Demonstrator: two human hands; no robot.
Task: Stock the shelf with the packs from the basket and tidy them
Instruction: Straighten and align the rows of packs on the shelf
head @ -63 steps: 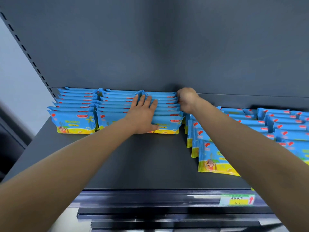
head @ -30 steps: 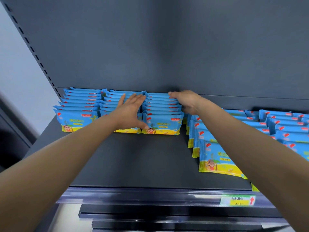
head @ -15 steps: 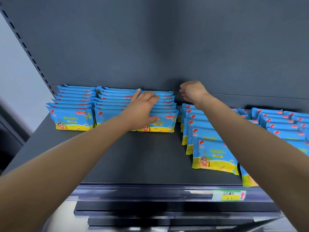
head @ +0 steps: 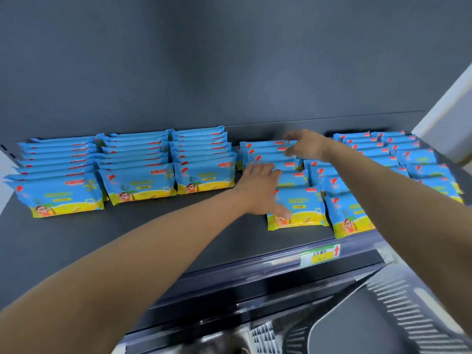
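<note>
Blue-and-yellow packs (head: 297,208) of the fourth row lie under both hands. The left hand (head: 263,190) rests flat on the row's front half, fingers spread, thumb on the foremost pack. The right hand (head: 305,146) sits over the row's back end, fingers loosely bent and blurred; whether it grips a pack cannot be told. Three squared rows (head: 138,182) stand to the left and looser rows (head: 421,159) to the right, all on the dark shelf (head: 115,241). A price label (head: 320,254) marks its front edge. A grey slotted basket (head: 398,310) shows below right.
</note>
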